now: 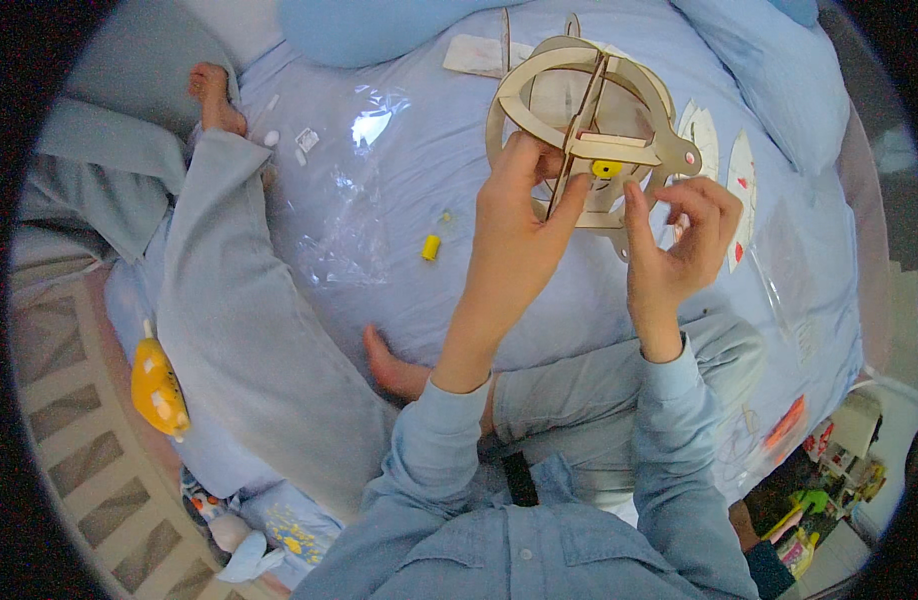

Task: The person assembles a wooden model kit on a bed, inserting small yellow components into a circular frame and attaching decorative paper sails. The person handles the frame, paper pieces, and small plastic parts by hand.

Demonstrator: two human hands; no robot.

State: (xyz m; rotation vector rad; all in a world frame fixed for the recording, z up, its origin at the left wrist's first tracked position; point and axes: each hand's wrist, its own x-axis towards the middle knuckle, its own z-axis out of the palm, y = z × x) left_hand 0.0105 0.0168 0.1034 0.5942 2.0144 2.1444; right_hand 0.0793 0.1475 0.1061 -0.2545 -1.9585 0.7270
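Note:
A round openwork frame (634,90) of pale plywood rings and crosspieces is held up in front of me. My left hand (519,230) grips its near left side, thumb against a thin upright piece, the other fingers partly hidden behind. Below a crosspiece sits a small yellow part (606,169) with a dark hole in the middle. My right hand (679,235) is close to the frame's lower right edge, fingers curled and a gap between thumb and forefinger. Whether it touches the wood, I cannot tell. On the sheet left of my left wrist lies a small yellow cylinder (432,247).
Clear plastic wrap (344,235) lies on the blue bedsheet at left, near small white pieces (306,142). Pale flat panels with red marks (742,200) rest at right. Another person's leg (239,270) extends along the left side. A yellow plush toy (160,388) sits by the bed rail (89,400).

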